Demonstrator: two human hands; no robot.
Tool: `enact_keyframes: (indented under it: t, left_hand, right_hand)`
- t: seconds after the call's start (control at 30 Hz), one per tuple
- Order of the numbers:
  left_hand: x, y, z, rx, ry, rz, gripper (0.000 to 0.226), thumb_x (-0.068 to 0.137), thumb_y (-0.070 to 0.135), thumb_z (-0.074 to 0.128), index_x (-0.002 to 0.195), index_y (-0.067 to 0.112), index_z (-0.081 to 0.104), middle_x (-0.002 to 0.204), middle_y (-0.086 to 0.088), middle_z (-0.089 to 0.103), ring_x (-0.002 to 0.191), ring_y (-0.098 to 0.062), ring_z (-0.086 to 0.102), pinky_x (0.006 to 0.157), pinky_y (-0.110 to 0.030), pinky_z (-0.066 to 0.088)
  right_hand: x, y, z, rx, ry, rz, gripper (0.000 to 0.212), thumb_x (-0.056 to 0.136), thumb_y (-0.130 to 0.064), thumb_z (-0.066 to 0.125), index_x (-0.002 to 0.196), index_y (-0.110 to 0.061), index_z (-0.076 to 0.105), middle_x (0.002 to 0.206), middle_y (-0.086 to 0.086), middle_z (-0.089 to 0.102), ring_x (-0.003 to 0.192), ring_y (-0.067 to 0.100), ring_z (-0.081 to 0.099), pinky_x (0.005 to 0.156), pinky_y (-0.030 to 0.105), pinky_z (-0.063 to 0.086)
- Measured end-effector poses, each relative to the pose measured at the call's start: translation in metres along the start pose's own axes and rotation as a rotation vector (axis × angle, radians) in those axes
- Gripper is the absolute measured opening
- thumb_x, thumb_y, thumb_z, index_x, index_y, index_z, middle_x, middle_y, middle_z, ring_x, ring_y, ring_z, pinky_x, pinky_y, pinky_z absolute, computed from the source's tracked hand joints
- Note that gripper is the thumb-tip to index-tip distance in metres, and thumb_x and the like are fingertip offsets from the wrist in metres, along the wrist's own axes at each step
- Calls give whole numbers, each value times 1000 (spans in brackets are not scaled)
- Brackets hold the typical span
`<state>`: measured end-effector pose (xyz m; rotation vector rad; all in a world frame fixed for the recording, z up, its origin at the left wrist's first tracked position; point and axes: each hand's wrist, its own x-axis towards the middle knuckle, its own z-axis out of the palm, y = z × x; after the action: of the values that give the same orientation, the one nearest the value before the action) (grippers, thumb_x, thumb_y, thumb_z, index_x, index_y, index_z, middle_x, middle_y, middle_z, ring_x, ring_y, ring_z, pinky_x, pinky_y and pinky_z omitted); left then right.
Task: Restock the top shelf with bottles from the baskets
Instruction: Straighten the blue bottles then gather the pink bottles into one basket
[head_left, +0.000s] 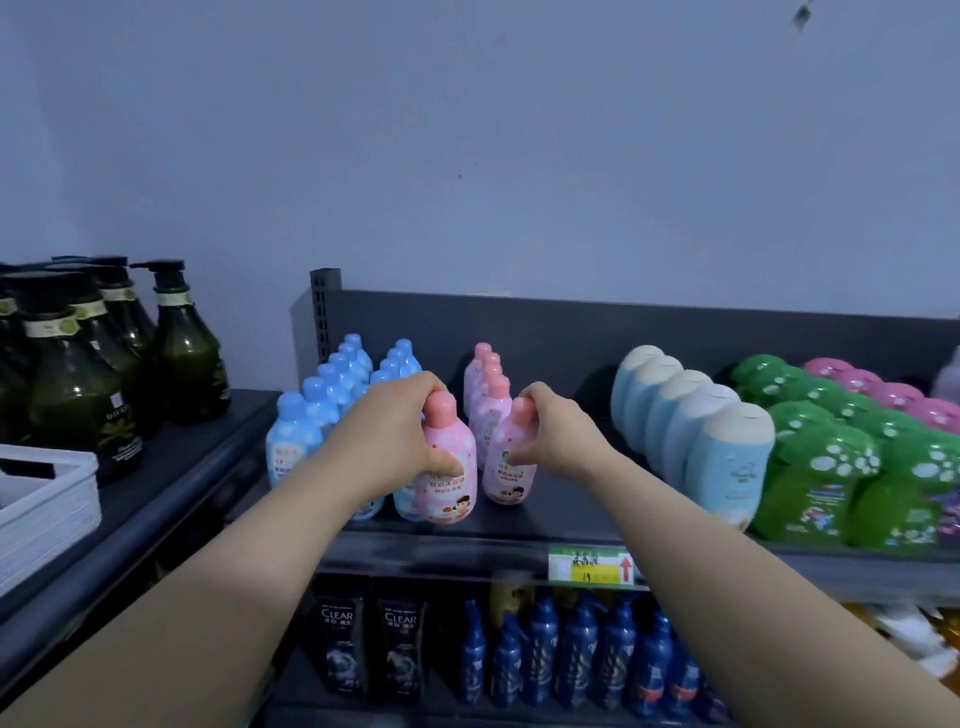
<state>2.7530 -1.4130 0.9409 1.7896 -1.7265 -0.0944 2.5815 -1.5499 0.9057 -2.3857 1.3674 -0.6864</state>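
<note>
My left hand (400, 436) grips a pink bottle (449, 493) by its neck and shoulder, near the front of the dark top shelf (561, 512). My right hand (545, 431) grips a second pink bottle (511, 478) just to its right, standing on the shelf. Behind them a row of pink bottles (485, 384) runs toward the back panel. To the left stand two rows of blue bottles (332, 395). No basket of bottles is plainly in view.
Pale blue bottles (696, 421), green bottles (831, 457) and pink-capped ones (883, 392) fill the shelf's right side. Dark green pump bottles (104, 364) stand on the left unit beside a white crate (47, 514). A price tag (592, 566) hangs on the edge; the lower shelf holds dark blue bottles (582, 654).
</note>
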Motion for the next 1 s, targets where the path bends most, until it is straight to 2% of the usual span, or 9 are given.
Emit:
enact_keyframes:
  t: [0.13, 0.33, 0.43, 0.53, 0.7, 0.83, 1.0]
  left_hand:
    - [11, -4, 8, 15, 10, -24, 44, 61, 26, 87, 80, 27, 47, 78, 11, 56, 68, -7, 52, 62, -21, 42]
    - [16, 0, 16, 68, 29, -31, 44, 60, 29, 85, 84, 28, 49, 78, 11, 57, 73, -12, 56, 68, -30, 48]
    - [18, 1, 23, 138, 29, -26, 46, 59, 35, 85, 88, 28, 50, 80, 12, 57, 75, -11, 55, 66, -28, 46]
    - [22, 2, 34, 197, 14, -3, 51, 54, 43, 85, 89, 30, 50, 85, 10, 57, 85, -14, 52, 71, -31, 47]
    - [35, 14, 52, 338, -10, 19, 58, 52, 56, 82, 99, 39, 53, 89, 5, 47, 91, -22, 47, 79, -31, 41]
    - [44, 21, 55, 390, -75, 26, 64, 57, 52, 82, 112, 36, 54, 93, 4, 45, 93, -24, 44, 82, -31, 42]
    - [48, 25, 53, 396, -131, 3, 58, 65, 46, 81, 113, 32, 53, 92, 6, 47, 93, -21, 42, 82, -30, 39]
  right_hand:
    - [19, -1, 8, -43, -52, -59, 60, 68, -29, 73, 120, -22, 44, 104, 4, 59, 90, 25, 59, 77, 38, 53]
    - [31, -4, 13, -25, -75, -154, 54, 71, -28, 68, 119, -23, 46, 101, 7, 60, 85, 26, 62, 76, 40, 56]
    - [30, 2, 12, 2, -89, -172, 63, 74, -29, 72, 128, -23, 42, 101, 6, 62, 86, 24, 62, 77, 38, 55]
    - [27, 10, 1, 26, -122, -190, 73, 72, -28, 78, 135, -24, 40, 100, 0, 61, 89, 18, 60, 80, 33, 52]
    - [23, 27, -17, -4, -102, -199, 67, 78, -25, 72, 137, -20, 41, 97, -4, 58, 92, 15, 59, 83, 29, 50]
    - [22, 39, -24, -21, -98, -183, 67, 80, -22, 72, 140, -22, 39, 106, -2, 59, 96, 15, 59, 86, 26, 48]
    - [23, 49, -26, -18, -99, -167, 65, 84, -21, 68, 142, -22, 38, 109, -2, 61, 98, 16, 60, 86, 28, 50]
